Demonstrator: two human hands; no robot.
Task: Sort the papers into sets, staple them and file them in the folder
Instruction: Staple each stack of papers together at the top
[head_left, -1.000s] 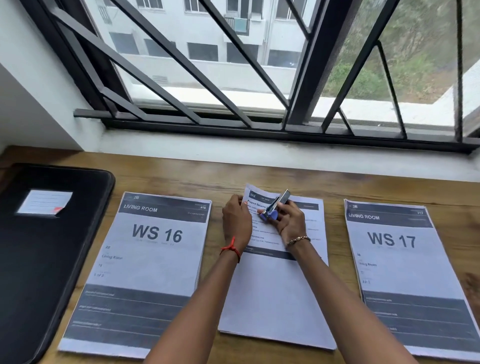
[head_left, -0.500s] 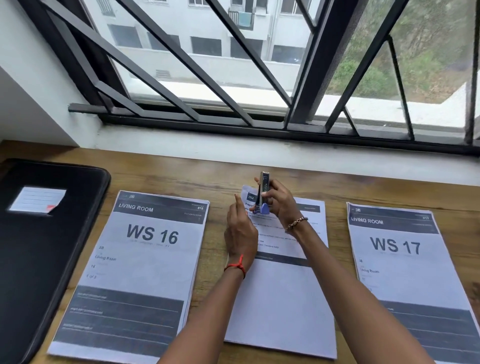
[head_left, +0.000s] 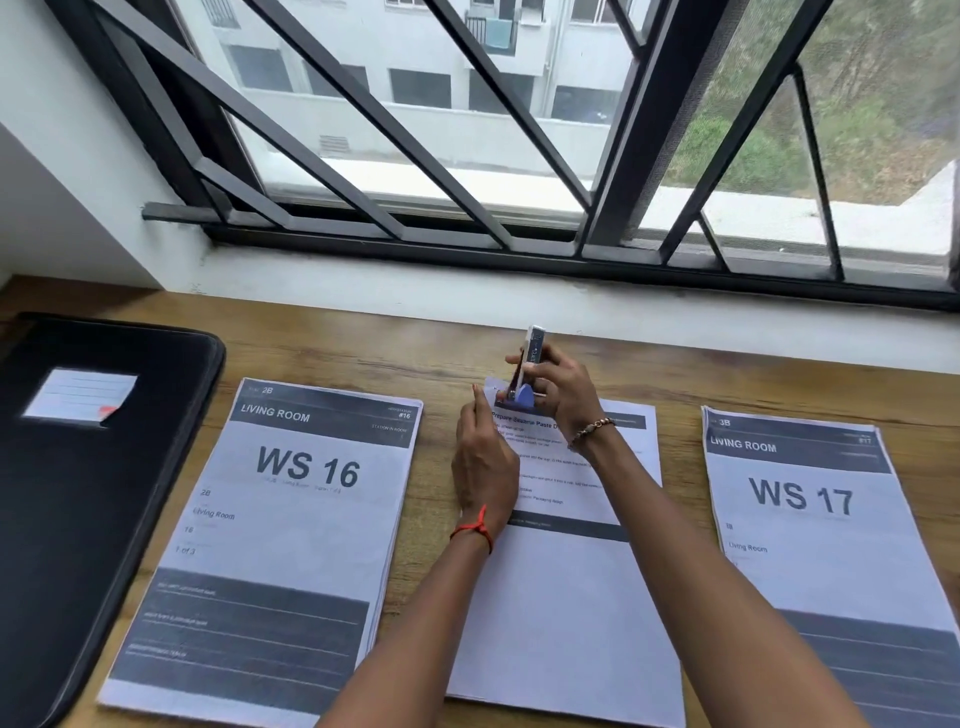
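Three paper sets lie side by side on the wooden desk (head_left: 415, 358): "WS 16" (head_left: 291, 525) on the left, a middle set (head_left: 566, 597), and "WS 17" (head_left: 810, 525) on the right. My right hand (head_left: 558, 387) grips a small blue and silver stapler (head_left: 527, 371), which stands upright on the top left corner of the middle set. My left hand (head_left: 485, 467) rests on that set's left edge, fingers pinching the paper near the stapler. A black folder (head_left: 78, 493) lies shut at the far left.
A white label (head_left: 78, 395) sits on the folder cover. A white sill and a barred window (head_left: 467, 156) run along the desk's far edge. Bare wood shows between the paper sets and behind them.
The stapler has swung from lying slanted over the page to standing upright at the top left corner. My left hand has slid down along the page's left edge.
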